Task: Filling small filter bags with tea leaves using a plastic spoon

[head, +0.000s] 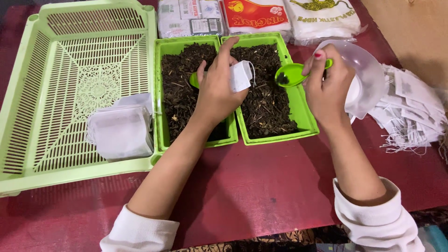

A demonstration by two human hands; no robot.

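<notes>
1. Small white bag [241,76], centre of the frame, held above the two green tubs. Left hand [216,91] has it pinched, fingers closed on the bag's left side, index finger stretched up over the top edge. Drawstring hangs on the bag's right side.
2. Green spoon [293,74] sits just right of the bag, bowl toward it, a little dark leaf in the bowl. Right hand [326,86] grips the handle, fingers closed on it.
3. That hand is also against a clear plastic bowl [368,74], tilted on edge at its right. Which fingers carry the bowl: cannot tell.
4. Judgement for doing this well: keep the bag mouth spread wide and upright, bring the spoon tip right over the opening, stay above the tubs so spilled leaf drops back in.
5. Left tub [164,93] and right tub [303,116] lie side by side, touching, both full of dark dried leaves. A second green handle shows just left of the left hand.
6. Large green slotted tray [70,56] fills the upper left; a stack of white bags [122,130] rests in its lower right corner.
7. Loose pile of flat empty bags [410,112] with strings at the right edge.
8. Sealed packets [256,16] along the top edge, behind the tubs.
9. Everything is on a dark red table [261,186].
</notes>
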